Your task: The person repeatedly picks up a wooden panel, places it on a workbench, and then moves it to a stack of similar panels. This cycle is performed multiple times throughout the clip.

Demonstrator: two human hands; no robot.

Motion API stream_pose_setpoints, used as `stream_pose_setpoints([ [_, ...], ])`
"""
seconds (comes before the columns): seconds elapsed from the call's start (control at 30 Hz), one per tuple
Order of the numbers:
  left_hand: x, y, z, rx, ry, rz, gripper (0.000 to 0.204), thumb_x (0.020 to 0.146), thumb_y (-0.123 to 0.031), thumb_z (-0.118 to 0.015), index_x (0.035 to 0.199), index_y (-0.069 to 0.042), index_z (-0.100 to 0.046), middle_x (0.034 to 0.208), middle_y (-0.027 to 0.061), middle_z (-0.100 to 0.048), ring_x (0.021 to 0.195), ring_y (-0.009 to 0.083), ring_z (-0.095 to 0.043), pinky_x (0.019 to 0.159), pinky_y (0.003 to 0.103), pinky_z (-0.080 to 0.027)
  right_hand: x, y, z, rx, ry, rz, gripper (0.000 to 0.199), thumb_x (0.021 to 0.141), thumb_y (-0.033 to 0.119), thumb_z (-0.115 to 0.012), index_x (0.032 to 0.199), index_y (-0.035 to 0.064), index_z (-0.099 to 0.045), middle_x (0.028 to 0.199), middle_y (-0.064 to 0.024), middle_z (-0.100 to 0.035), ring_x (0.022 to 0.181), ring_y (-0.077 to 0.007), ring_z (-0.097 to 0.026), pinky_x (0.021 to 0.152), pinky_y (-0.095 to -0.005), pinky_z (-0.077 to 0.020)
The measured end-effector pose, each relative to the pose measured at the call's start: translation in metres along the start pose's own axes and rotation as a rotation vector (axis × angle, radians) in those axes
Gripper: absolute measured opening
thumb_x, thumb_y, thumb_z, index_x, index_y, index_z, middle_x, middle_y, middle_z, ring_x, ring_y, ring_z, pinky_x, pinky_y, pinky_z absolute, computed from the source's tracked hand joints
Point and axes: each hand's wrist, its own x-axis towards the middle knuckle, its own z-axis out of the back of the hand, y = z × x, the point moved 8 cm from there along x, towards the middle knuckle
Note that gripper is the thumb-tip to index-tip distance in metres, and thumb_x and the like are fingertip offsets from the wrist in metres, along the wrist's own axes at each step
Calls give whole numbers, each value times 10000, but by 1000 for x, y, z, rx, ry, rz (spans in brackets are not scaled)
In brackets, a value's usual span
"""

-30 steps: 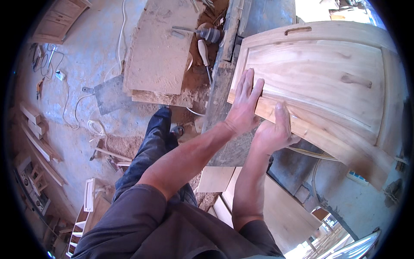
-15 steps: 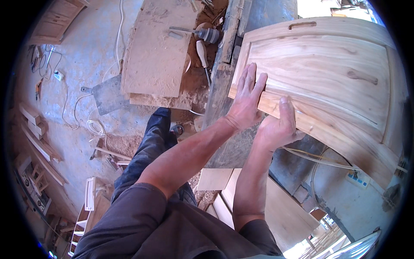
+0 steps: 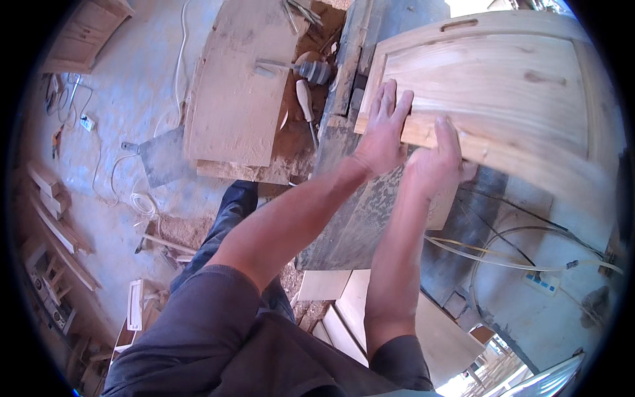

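Note:
A pale wooden cabinet door [image 3: 489, 79] with a raised frame and a sunken panel lies tilted at the upper right, its far right part smeared by motion. My left hand [image 3: 385, 135] rests on its near left edge, fingers stretched flat over the frame; the thumb is hard to see. Close beside it, my right hand [image 3: 436, 159] grips the same edge, thumb on top and the other fingers hidden underneath. Below the door shows a worn, stained workbench [image 3: 350, 225].
Left of the bench stands a dusty board [image 3: 245, 86], with a drill chuck [image 3: 314, 71] and a white-handled screwdriver [image 3: 305, 102] beside it. Cables [image 3: 509, 251] and a power strip [image 3: 541, 284] lie at the right. Wood offcuts [image 3: 59, 225] line the far left.
The door has shifted away from me, its right part swinging upward in the picture, and both hands have moved with it. More of the bench and the cables now shows beneath.

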Motion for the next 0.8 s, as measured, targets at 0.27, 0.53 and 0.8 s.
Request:
stream_pose_setpoints([
  [0.27, 51, -11, 59, -91, 40, -60, 975, 675, -151, -826, 1480, -48, -284, 1511, 324, -257, 1434, 438, -240, 1171, 486, -234, 50, 3, -54, 160, 109, -234, 563, 684, -122, -639, 1226, -153, -486, 1168, -231, -571, 1043, -349, -616, 935, -466, -528],
  [0.53, -95, 12, 254, -973, -307, 528, 574, 1007, -220, -521, 1469, 40, -301, 1432, 160, -463, 1296, 263, -475, 1113, 363, -360, -42, 52, -8, 345, 88, -618, 646, 725, -6, -625, 1351, 20, -469, 1249, -168, -565, 1182, -382, -547, 1062, -623, -393],
  [0.8, -209, -84, 385, -1228, -552, 258, 402, 1048, -307, -415, 1301, -6, -496, 1198, 122, -600, 1083, 244, -597, 1005, 374, -458, -187, 90, -29, 428, 345, -921, 606, 744, -4, -649, 1329, 36, -497, 1267, -165, -579, 1192, -362, -561, 1017, -610, -446],
])
